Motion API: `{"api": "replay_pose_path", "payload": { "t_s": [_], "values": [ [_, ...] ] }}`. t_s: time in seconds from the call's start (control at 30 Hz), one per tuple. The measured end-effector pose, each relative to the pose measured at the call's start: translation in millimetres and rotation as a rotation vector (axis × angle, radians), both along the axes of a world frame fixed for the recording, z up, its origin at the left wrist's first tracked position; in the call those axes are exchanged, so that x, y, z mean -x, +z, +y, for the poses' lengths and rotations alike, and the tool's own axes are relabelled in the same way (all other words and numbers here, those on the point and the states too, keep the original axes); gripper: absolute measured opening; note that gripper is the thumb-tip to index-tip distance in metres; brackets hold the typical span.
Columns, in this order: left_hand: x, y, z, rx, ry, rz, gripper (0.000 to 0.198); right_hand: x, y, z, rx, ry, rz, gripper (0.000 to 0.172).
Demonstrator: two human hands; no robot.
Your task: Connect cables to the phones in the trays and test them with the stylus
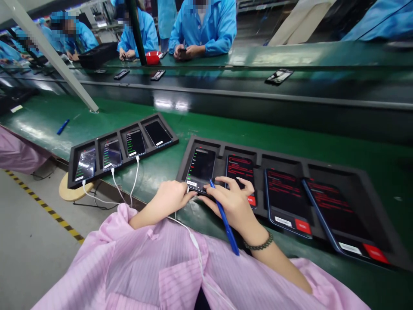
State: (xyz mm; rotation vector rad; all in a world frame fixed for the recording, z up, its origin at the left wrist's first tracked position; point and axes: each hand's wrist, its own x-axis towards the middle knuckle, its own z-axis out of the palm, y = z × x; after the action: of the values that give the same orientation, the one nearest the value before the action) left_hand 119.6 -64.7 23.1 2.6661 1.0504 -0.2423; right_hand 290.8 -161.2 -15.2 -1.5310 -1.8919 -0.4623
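Observation:
My left hand [169,198] is closed at the lower left corner of a smartphone [201,165], pinching the plug end of a white charging cable [193,241], mostly hidden by the fingers. That phone lies in the leftmost compartment of a black foam tray [350,170], its dark screen showing green and red lines. My right hand [234,204] grips a blue pen [227,228] between its fingers, with a fingertip near the phone's lower edge. Beside it, a second phone [240,168] with red text is partly covered by this hand. Two more phones [287,198] with red text rest tilted farther right.
Left of me, another foam tray [124,127] holds several phones, some with white cables [137,172] plugged in. A blue pen [63,126] lies on the green bench [41,116]. Beyond a raised ledge, phones lie on a dark strip, and people in blue coats [206,26] sit opposite.

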Motion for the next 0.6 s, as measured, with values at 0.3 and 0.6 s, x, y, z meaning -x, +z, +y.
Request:
{"api": "replay_pose_path", "payload": {
  "t_s": [0.3,0.6],
  "values": [
    [9.8,-18.6,2.1,0.030,-0.028,-0.142,0.035,2.2,-7.0,2.5,-0.014,-0.107,0.014,0.012],
    [31.1,-34.0,19.5,1.216,0.053,-0.434,0.059,-0.9,0.7,15.5,0.228,-0.122,-0.002,0.027]
  ]
}}
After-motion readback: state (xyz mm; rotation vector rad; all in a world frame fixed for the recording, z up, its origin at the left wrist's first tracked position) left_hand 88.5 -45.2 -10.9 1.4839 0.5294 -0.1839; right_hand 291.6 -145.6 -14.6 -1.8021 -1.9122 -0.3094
